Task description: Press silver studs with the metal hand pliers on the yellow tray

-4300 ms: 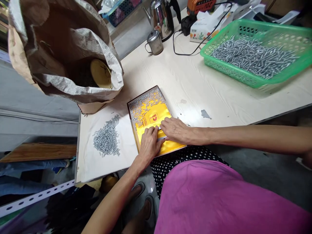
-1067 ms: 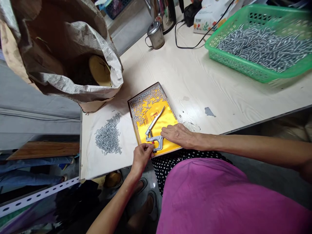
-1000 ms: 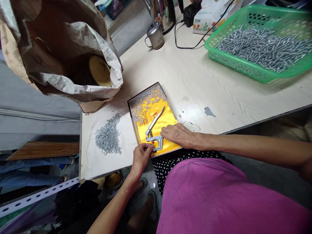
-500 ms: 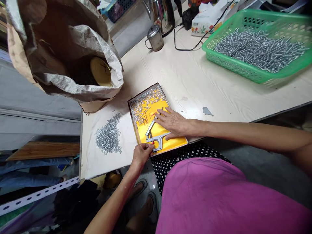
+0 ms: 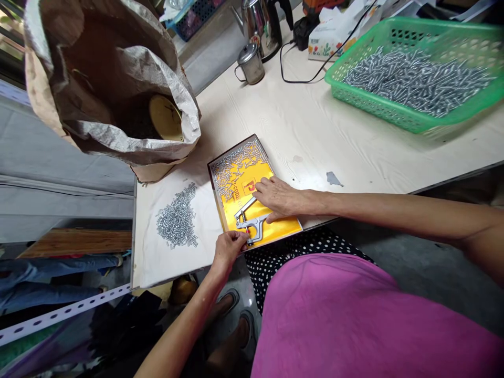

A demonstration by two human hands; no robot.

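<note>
A pair of grey snap fastener pliers (image 5: 256,227) lies over a shallow box with a yellow bottom (image 5: 281,227). My right hand (image 5: 277,199) is closed around the handle ends, fingers curled over the upper handle and thumb at the lower one. My left hand (image 5: 230,248) pinches at the jaw end with thumb and fingertips together; whatever is between them is hidden or too small to name. A bit of red shows at the jaws. Small metal pins (image 5: 224,173) are strewn in the far part of the box. A pile of similar silvery pieces (image 5: 177,218) sits on the table to the left.
A large open paper sack (image 5: 157,157) stands at the back left, a yellowish round thing inside. At the right is a green basket (image 5: 378,113) of metal pieces. A metal cup (image 5: 252,65), kettle (image 5: 265,31), black cable (image 5: 299,81) and tissue box (image 5: 326,48) are behind.
The fingers of my right hand, spread out before, have curled in around the upper handle. My left hand stays at the jaws. The view has shifted slightly.
</note>
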